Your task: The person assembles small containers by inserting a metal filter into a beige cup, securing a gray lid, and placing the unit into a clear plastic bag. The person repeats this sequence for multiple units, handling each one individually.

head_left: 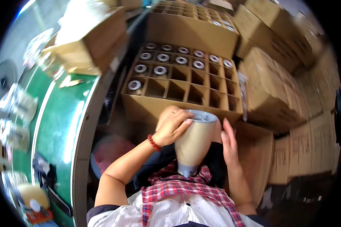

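A cream jug [194, 142], looking like a vacuum flask with a blue-grey wide end and a small blue-grey pointed end, is in front of my body. Its wide end is up and away from me, its pointed end near my lap. My left hand [173, 125], with a red bead bracelet on the wrist, has its fingers closed over the rim of the wide end. Just right of the jug is my right hand [229, 143], fingers stretched out and apart from one another. Beyond both hands stands an open carton [170, 103] with cardboard dividers; several cells hold pieces topped by silver rings.
On the left runs a green workbench [60, 125] with clear-wrapped items [17, 102] and another cream jug [32, 196]. A carton with plastic wrap [96, 45] sits at its far end. Stacked cartons [269, 87] line the right, and an open box [254, 151] stands beside my right arm.
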`<state>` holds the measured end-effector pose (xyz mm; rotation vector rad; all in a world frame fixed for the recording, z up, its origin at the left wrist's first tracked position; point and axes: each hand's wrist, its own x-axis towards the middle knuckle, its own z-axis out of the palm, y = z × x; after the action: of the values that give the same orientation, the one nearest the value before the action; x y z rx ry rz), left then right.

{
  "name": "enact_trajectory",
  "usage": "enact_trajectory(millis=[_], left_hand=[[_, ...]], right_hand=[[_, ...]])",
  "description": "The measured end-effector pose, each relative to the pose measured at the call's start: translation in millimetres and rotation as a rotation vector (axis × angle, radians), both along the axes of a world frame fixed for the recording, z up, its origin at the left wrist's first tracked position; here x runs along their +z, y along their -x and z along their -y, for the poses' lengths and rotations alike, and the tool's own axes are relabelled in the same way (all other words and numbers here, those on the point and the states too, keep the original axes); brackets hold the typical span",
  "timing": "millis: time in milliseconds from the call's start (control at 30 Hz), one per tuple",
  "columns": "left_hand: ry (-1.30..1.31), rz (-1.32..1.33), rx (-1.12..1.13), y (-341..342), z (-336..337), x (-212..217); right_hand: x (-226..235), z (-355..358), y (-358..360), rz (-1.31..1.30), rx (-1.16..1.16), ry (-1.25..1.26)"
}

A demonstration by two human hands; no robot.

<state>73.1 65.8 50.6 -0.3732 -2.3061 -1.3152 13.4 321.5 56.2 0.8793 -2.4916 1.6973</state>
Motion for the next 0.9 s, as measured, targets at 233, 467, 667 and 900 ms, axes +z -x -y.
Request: enact_trajectory(millis=[233,467,667,900], left_hand=[[-0.624,0.158,-0.076,49.2,2.2,-12.3],[-0.332,0.212,-0.278,59.2,9.0,-20.9],[0.408,0.163,-0.127,50.6,-30.2,66.0],[0.421,0.098,-0.414,85.4,-87.6,90.1]], right_hand=[[36.7,28.6,64.7,0.559,0.238,0.037],[23.6,44.0,98.2,0.964,0.367,0.155],[-61.0,103.4,164.3,1.236,0.874,0.287],[-56.8,143.7,171.2,1.102,0.721,-0.066]])
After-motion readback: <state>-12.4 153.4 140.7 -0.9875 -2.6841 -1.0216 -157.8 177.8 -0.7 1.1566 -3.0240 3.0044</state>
